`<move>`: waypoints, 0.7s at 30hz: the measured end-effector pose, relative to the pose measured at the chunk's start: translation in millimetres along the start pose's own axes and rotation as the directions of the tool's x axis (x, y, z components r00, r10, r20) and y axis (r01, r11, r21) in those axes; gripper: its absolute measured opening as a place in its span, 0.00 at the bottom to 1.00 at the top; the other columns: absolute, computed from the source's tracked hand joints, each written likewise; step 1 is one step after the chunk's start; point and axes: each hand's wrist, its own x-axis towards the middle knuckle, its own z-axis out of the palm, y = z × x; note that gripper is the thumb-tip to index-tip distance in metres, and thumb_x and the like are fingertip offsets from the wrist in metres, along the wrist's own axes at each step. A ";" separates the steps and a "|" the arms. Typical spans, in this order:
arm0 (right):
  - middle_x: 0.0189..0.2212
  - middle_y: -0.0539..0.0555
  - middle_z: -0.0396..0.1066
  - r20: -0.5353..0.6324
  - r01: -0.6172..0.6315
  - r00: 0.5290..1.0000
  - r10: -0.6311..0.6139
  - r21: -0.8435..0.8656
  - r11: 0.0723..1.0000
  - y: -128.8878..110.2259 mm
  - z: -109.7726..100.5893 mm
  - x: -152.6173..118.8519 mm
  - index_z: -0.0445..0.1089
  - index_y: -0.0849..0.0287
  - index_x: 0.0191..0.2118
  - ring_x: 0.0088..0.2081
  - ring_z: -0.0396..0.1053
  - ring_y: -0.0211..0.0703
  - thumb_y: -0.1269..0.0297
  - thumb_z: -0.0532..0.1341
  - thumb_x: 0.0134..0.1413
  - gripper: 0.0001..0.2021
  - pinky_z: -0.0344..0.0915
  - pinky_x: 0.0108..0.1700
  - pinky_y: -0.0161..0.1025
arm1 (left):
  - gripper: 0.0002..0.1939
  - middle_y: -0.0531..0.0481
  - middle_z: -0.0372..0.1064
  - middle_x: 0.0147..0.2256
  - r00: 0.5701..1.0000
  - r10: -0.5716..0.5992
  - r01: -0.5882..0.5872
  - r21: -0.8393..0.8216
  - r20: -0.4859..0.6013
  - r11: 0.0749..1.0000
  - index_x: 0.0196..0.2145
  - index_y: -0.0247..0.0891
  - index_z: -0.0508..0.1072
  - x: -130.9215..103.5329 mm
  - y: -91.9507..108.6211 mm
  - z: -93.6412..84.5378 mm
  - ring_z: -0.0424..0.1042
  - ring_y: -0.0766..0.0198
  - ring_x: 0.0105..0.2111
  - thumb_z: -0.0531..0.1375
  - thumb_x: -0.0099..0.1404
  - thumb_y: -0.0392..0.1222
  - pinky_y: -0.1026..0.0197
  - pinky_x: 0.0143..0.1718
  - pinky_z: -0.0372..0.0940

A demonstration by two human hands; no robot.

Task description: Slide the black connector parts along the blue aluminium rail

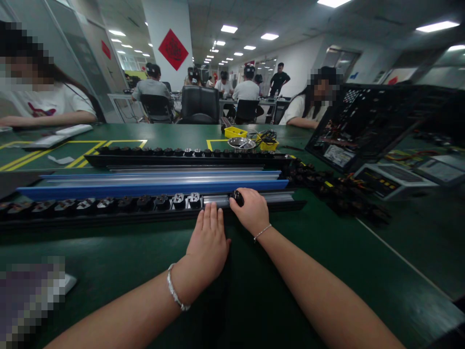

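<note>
A long black channel rail (pixel 269 207) lies across the green table, with a row of black socket modules (pixel 141 202) seated along its left and middle part. Bare metal shows inside its right part. My left hand (pixel 208 245) is flat, fingers stretched out, with the fingertips touching the rail's near edge just right of the last seated modules. Between the thumb and fingers of my right hand (pixel 252 209) is a small round black socket module (pixel 237 197), held at the bare part of the rail. Its underside is hidden.
Behind the rail lie blue rails (pixel 152 188) and another black rail with modules (pixel 160 157). A pile of black modules (pixel 316 177), a power supply box (pixel 394 180) and an open computer case (pixel 363 126) stand right. A metal dish (pixel 241 143) and yellow tray (pixel 235 132) sit farther back. People sit around.
</note>
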 end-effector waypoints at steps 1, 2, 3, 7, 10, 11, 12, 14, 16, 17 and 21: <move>0.38 0.55 0.72 -0.001 -0.003 1.000 0.003 0.001 1.000 -0.2 -0.2 0.0 0.69 0.58 0.38 0.42 0.65 0.44 0.60 0.55 0.51 0.11 0.57 0.45 0.40 | 0.35 0.26 0.39 0.62 1.000 -0.001 0.001 0.003 0.003 1.000 0.60 0.18 0.51 0.1 0.2 -0.4 0.37 0.44 0.62 0.50 0.63 0.48 0.46 0.61 0.39; 0.37 0.55 0.72 -0.002 -0.006 1.000 0.006 0.003 1.000 -0.4 -0.2 0.0 0.68 0.58 0.38 0.42 0.65 0.44 0.60 0.55 0.51 0.11 0.57 0.45 0.40 | 0.35 0.26 0.39 0.62 1.000 0.000 0.000 0.005 0.009 1.000 0.60 0.18 0.51 0.3 0.4 -1.1 0.37 0.44 0.62 0.50 0.63 0.48 0.46 0.61 0.39; 0.37 0.54 0.72 -0.004 -0.010 1.000 0.010 0.005 1.000 -0.7 -0.2 -0.1 0.68 0.58 0.38 0.42 0.65 0.44 0.60 0.55 0.51 0.11 0.57 0.46 0.40 | 0.35 0.27 0.39 0.62 1.000 0.000 0.000 0.009 0.018 1.000 0.60 0.18 0.51 0.4 0.5 -1.9 0.37 0.44 0.62 0.50 0.63 0.49 0.46 0.61 0.39; 0.37 0.55 0.72 -0.017 -0.028 0.999 0.028 0.007 1.000 -1.2 -0.1 -0.8 0.69 0.58 0.37 0.43 0.65 0.45 0.60 0.56 0.51 0.11 0.56 0.46 0.41 | 0.35 0.28 0.39 0.62 0.999 -0.003 0.002 0.026 0.034 1.000 0.60 0.20 0.50 0.7 0.5 -4.5 0.37 0.45 0.62 0.49 0.64 0.49 0.47 0.61 0.40; 0.37 0.55 0.72 -0.025 -0.030 0.999 0.031 0.014 0.999 -1.1 -0.1 -1.1 0.69 0.58 0.37 0.43 0.65 0.46 0.60 0.55 0.50 0.11 0.56 0.47 0.41 | 0.34 0.28 0.40 0.62 1.000 -0.005 0.005 0.028 0.012 1.000 0.60 0.19 0.51 0.5 0.7 -4.7 0.37 0.45 0.62 0.50 0.63 0.48 0.47 0.61 0.39; 0.37 0.55 0.72 -0.027 -0.029 0.999 0.029 0.016 0.999 -0.9 -0.1 -1.1 0.69 0.58 0.37 0.43 0.65 0.46 0.60 0.55 0.51 0.11 0.56 0.47 0.41 | 0.34 0.28 0.40 0.62 1.000 -0.004 0.004 0.028 0.007 1.000 0.60 0.19 0.51 0.5 0.9 -4.6 0.38 0.45 0.62 0.50 0.63 0.48 0.47 0.61 0.39; 0.37 0.55 0.72 -0.028 -0.028 0.999 0.028 0.016 0.999 -0.8 0.0 -1.0 0.69 0.58 0.36 0.43 0.65 0.46 0.60 0.55 0.51 0.11 0.56 0.47 0.41 | 0.34 0.27 0.40 0.61 1.000 -0.004 0.004 0.029 0.005 1.000 0.60 0.19 0.52 0.4 1.1 -4.3 0.38 0.45 0.62 0.51 0.63 0.48 0.47 0.61 0.39; 0.37 0.55 0.72 -0.031 -0.028 0.999 0.029 0.015 0.999 -0.5 0.2 -0.9 0.69 0.59 0.37 0.43 0.65 0.46 0.60 0.55 0.51 0.11 0.56 0.47 0.42 | 0.35 0.27 0.41 0.61 1.000 0.002 -0.002 0.038 0.003 0.999 0.59 0.18 0.52 0.5 1.5 -3.9 0.38 0.44 0.62 0.51 0.63 0.48 0.46 0.61 0.39; 0.38 0.56 0.72 -0.031 -0.032 0.999 0.032 0.013 0.999 -0.1 0.4 -0.8 0.69 0.59 0.38 0.44 0.65 0.47 0.60 0.55 0.51 0.11 0.56 0.48 0.42 | 0.35 0.26 0.41 0.61 1.000 0.006 -0.006 0.049 0.001 0.999 0.59 0.17 0.52 0.6 1.7 -3.4 0.39 0.43 0.62 0.50 0.63 0.48 0.46 0.61 0.39; 0.38 0.56 0.72 -0.029 -0.034 0.999 0.034 0.012 0.999 0.1 0.4 -0.9 0.69 0.59 0.38 0.44 0.65 0.47 0.60 0.55 0.51 0.12 0.56 0.48 0.42 | 0.35 0.25 0.41 0.61 1.000 0.005 -0.005 0.053 -0.001 0.999 0.59 0.17 0.52 0.7 1.8 -3.2 0.39 0.43 0.62 0.50 0.63 0.48 0.46 0.61 0.39; 0.40 0.57 0.72 -0.030 -0.043 0.999 0.043 0.003 0.999 1.5 0.0 -1.5 0.69 0.61 0.40 0.45 0.65 0.47 0.61 0.55 0.51 0.13 0.57 0.49 0.42 | 0.35 0.25 0.41 0.61 1.000 -0.003 0.003 0.053 -0.006 0.999 0.59 0.17 0.52 1.2 2.2 -2.2 0.40 0.43 0.62 0.51 0.63 0.48 0.46 0.61 0.40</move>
